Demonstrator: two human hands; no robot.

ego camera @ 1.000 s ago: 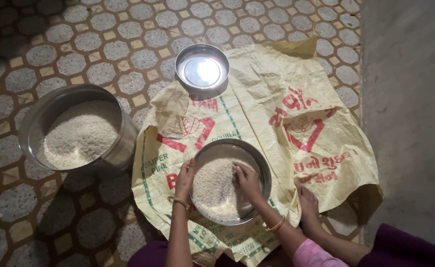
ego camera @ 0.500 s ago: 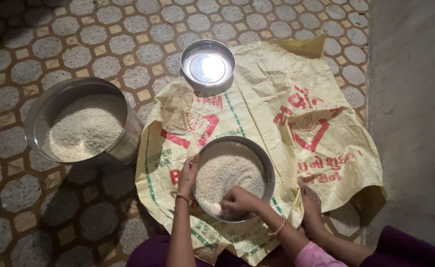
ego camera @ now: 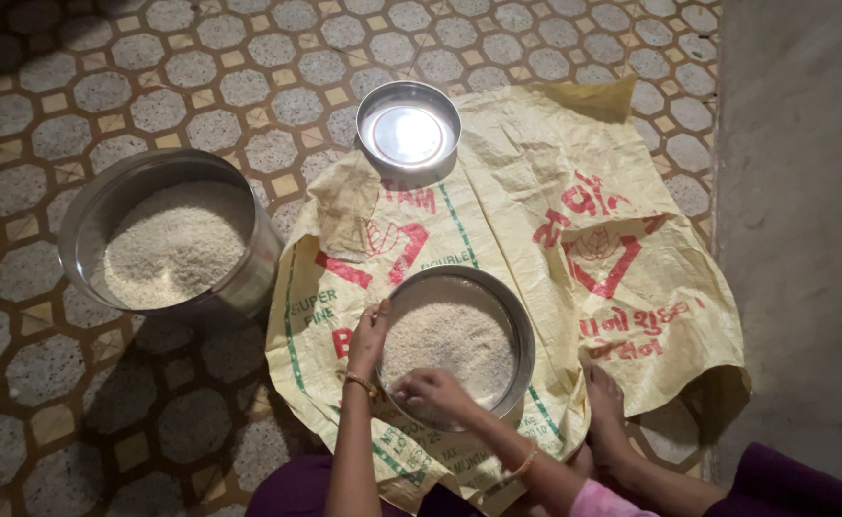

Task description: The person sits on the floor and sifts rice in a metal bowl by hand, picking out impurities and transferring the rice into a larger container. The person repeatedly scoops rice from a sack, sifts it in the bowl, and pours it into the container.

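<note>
A round steel plate full of white rice lies on a yellow woven sack spread over the floor. My left hand grips the plate's left rim, with a bangle at the wrist. My right hand rests in the rice at the plate's near edge, fingers curled down into the grains. Whether it holds any grains is hidden.
A large steel pot of rice stands on the patterned tile floor at the left. A small empty steel bowl sits at the sack's far edge. A bare foot rests on the sack by the plate. A grey wall runs along the right.
My right hand has swept from the middle of the rice back to the plate's near edge and then leftward. My left hand has stayed on the rim.
</note>
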